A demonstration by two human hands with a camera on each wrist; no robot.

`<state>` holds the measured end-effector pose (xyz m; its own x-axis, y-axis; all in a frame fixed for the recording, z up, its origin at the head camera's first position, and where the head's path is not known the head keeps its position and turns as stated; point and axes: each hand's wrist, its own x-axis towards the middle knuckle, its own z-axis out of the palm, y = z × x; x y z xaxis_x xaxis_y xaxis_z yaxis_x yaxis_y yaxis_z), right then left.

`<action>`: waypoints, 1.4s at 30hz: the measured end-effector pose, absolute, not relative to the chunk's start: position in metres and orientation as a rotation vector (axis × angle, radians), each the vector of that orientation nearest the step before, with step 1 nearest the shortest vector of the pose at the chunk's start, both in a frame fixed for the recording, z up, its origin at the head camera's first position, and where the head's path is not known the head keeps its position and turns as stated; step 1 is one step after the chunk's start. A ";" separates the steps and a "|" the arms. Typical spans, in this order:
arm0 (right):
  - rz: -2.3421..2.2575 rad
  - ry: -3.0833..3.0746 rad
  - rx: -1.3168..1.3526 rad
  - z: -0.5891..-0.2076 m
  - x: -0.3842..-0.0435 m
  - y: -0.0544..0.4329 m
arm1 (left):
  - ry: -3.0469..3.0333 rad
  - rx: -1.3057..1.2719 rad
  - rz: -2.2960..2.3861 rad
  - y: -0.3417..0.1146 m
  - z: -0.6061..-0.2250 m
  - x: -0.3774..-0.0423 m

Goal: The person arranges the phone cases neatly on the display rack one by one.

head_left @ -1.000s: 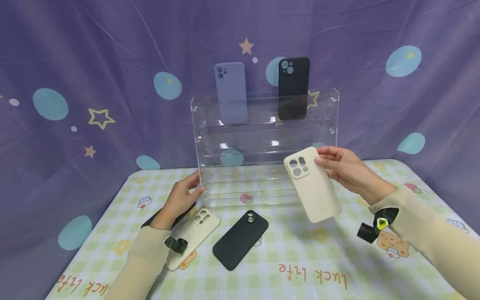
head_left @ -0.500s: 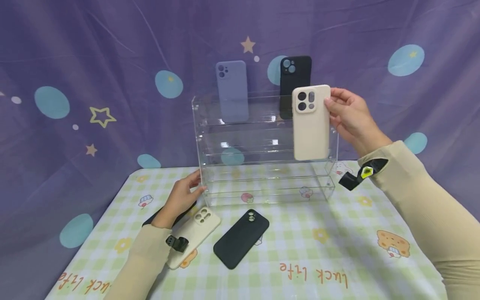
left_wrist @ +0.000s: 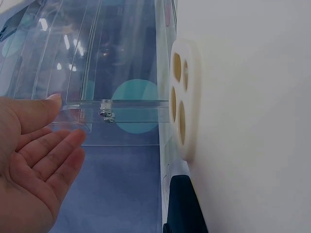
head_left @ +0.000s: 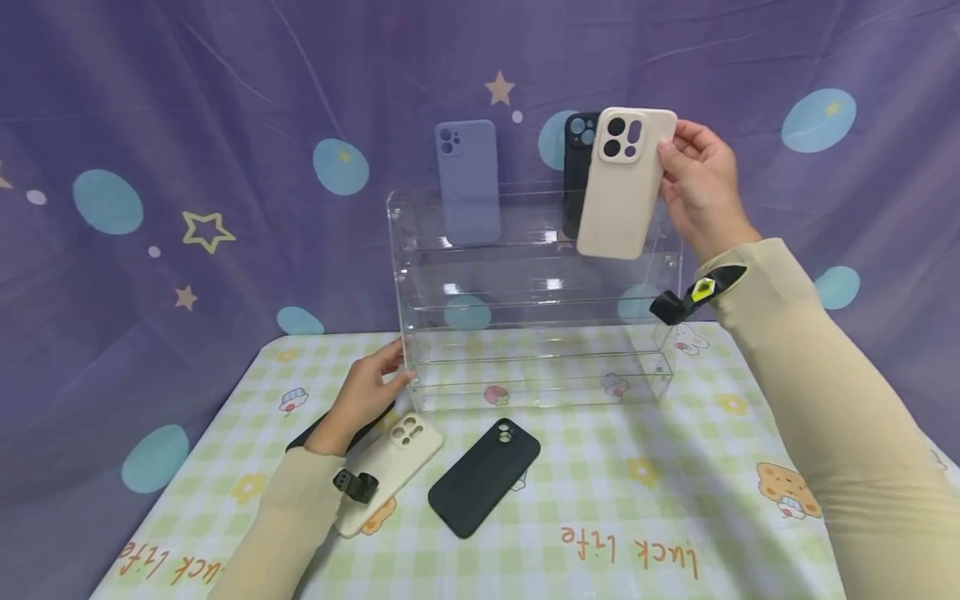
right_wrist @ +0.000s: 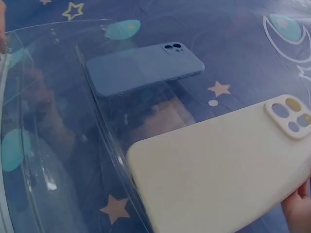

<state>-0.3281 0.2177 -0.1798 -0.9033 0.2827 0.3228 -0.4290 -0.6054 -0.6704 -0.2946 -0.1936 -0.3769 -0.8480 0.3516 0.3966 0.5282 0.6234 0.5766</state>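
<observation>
My right hand (head_left: 705, 187) pinches a cream phone case (head_left: 626, 187) by its right edge, thumb in front. It holds the case upright, slightly tilted, before the top tier of a clear acrylic display rack (head_left: 536, 358). In the right wrist view the cream case (right_wrist: 218, 170) fills the lower right. My left hand (head_left: 363, 396) holds the rack's lower left side, thumb at the front edge and fingers behind. On the top tier stand a light purple phone case (head_left: 468, 183) and a black phone case (head_left: 577, 167), the latter partly hidden by the cream one.
On the checked tablecloth (head_left: 600, 483) before the rack lie a black phone case (head_left: 483, 479) and another cream phone case (head_left: 390, 475). A further dark case (head_left: 303, 433) lies partly under my left wrist. A purple patterned curtain (head_left: 225, 100) hangs behind the rack.
My right hand has raised the cream case from low before the rack to its top tier, where it now overlaps the black case. My left hand has stayed at the rack's side.
</observation>
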 end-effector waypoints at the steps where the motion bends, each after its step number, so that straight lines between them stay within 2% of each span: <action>1: 2.488 -1.081 0.271 -0.179 -0.330 0.217 | -2.603 -0.717 -1.046 -0.193 -0.377 -0.295; 13: 2.408 -0.825 0.391 -0.189 -0.346 0.211 | -2.583 -0.708 -1.051 -0.194 -0.380 -0.296; 29: 2.356 -1.114 0.316 -0.226 -0.342 0.193 | -2.577 -0.712 -1.072 -0.195 -0.378 -0.294; 42: 2.400 -1.206 0.144 -0.244 -0.337 0.194 | -2.576 -0.706 -1.070 -0.197 -0.379 -0.295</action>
